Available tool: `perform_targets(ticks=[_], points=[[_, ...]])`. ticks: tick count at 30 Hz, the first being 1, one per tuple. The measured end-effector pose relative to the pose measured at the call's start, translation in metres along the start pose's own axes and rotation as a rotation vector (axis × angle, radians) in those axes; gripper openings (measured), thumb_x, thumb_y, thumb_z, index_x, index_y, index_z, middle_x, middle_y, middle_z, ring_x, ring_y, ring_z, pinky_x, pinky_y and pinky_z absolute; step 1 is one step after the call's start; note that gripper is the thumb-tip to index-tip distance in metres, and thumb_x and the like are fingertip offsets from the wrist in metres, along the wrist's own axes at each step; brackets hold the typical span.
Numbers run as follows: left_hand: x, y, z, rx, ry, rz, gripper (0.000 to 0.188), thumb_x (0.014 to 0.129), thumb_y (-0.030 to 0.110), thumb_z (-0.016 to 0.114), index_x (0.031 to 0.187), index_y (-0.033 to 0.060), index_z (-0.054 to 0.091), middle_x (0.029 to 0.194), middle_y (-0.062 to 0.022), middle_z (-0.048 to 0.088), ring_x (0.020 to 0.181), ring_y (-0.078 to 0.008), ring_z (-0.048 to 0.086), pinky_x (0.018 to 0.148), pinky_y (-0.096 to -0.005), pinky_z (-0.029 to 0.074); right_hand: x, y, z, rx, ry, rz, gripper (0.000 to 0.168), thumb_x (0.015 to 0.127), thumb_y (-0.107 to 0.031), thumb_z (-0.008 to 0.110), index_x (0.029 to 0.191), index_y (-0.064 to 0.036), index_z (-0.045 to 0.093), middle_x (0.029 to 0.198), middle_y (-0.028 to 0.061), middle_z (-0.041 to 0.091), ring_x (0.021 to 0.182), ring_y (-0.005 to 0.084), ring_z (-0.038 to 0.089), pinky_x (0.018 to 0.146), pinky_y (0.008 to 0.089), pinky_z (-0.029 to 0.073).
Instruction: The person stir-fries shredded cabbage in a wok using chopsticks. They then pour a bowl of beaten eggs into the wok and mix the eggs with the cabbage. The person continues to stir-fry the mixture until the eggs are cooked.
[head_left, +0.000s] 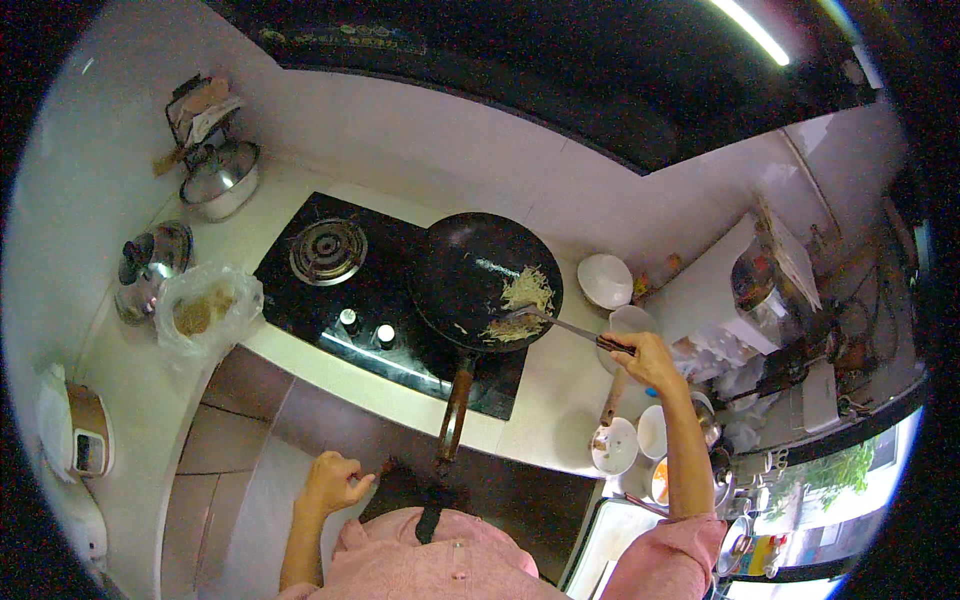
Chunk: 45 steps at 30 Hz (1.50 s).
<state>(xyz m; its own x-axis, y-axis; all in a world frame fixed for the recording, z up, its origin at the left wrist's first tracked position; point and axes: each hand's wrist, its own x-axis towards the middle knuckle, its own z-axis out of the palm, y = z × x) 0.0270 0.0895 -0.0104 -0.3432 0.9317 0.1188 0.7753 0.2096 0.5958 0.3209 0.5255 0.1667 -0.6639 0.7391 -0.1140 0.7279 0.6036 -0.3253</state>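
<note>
My right hand (646, 361) is closed around the dark handle of a metal spatula (566, 325). The spatula's blade rests in a black wok (465, 277) among pale shredded food (528, 289), which lies on the wok's right side. The wok sits on the right burner of a black glass gas stove (390, 300), its wooden handle (456, 412) pointing toward me. Away from that handle, to its left, my left hand (337, 480) hangs in front of the counter with loosely curled fingers and nothing visible in it.
A bare burner (328, 251) is left of the wok. Further left are a clear plastic bag (210, 309), a metal lid (154, 270) and a lidded pot (220, 184). Several bowls, including a white one (605, 281), stand on the right, near a sink (611, 540). A range hood (525, 67) hangs above.
</note>
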Motion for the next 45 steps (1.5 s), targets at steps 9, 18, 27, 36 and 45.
perform_targets(ticks=[9, 18, 27, 36, 45], points=[[-0.003, 0.006, 0.008, -0.027, 0.031, -0.016, 0.028, 0.069, 0.027, 0.075, 0.057, 0.0074, 0.060, 0.059, -0.0119, 0.062, 0.060, -0.0331, 0.059, 0.062, -0.0432, 0.047, -0.006, 0.013, -0.009, 0.633, -0.205, 0.255, 0.042, 0.092, -0.022, 0.062, 0.131, -0.011, 0.055, 0.081, 0.0077, 0.065, 0.058, 0.0124, 0.057, 0.051, 0.0266, 0.045], [0.000, -0.013, 0.013, -0.072, 0.028, -0.039, 0.029, 0.069, 0.028, 0.075, 0.056, 0.0081, 0.058, 0.057, -0.0116, 0.058, 0.059, -0.0322, 0.058, 0.060, -0.0442, 0.047, 0.001, -0.029, 0.024, 1.024, -0.361, 0.567, 0.035, 0.101, -0.027, 0.045, 0.131, -0.010, 0.047, 0.072, 0.0061, 0.059, 0.045, 0.0063, 0.039, 0.039, 0.0214, 0.026], [0.005, -0.028, 0.009, -0.092, 0.018, 0.008, 0.028, 0.069, 0.027, 0.075, 0.057, 0.0077, 0.058, 0.058, -0.0115, 0.058, 0.059, -0.0321, 0.058, 0.059, -0.0435, 0.046, 0.001, -0.029, 0.007, 0.831, -0.236, 0.619, 0.039, 0.100, -0.026, 0.043, 0.136, -0.010, 0.045, 0.067, 0.0054, 0.059, 0.041, 0.0086, 0.041, 0.036, 0.0246, 0.030], [0.014, -0.031, 0.007, -0.109, -0.054, 0.029, 0.027, 0.069, 0.027, 0.075, 0.059, 0.0078, 0.060, 0.058, -0.0123, 0.059, 0.059, -0.0336, 0.057, 0.060, -0.0439, 0.047, -0.036, -0.045, 0.002, 0.753, 0.004, 0.374, 0.039, 0.099, -0.023, 0.048, 0.132, -0.003, 0.048, 0.062, 0.0049, 0.055, 0.041, 0.0084, 0.041, 0.037, 0.0241, 0.032], [0.020, -0.010, 0.007, -0.063, -0.112, 0.067, 0.028, 0.069, 0.030, 0.075, 0.059, 0.0081, 0.061, 0.059, -0.0122, 0.060, 0.060, -0.0335, 0.058, 0.061, -0.0441, 0.047, -0.080, -0.032, 0.050, 1.025, -0.032, 0.414, 0.039, 0.096, -0.027, 0.058, 0.123, 0.000, 0.051, 0.063, 0.0012, 0.052, 0.041, 0.0045, 0.035, 0.037, 0.0213, 0.026]])
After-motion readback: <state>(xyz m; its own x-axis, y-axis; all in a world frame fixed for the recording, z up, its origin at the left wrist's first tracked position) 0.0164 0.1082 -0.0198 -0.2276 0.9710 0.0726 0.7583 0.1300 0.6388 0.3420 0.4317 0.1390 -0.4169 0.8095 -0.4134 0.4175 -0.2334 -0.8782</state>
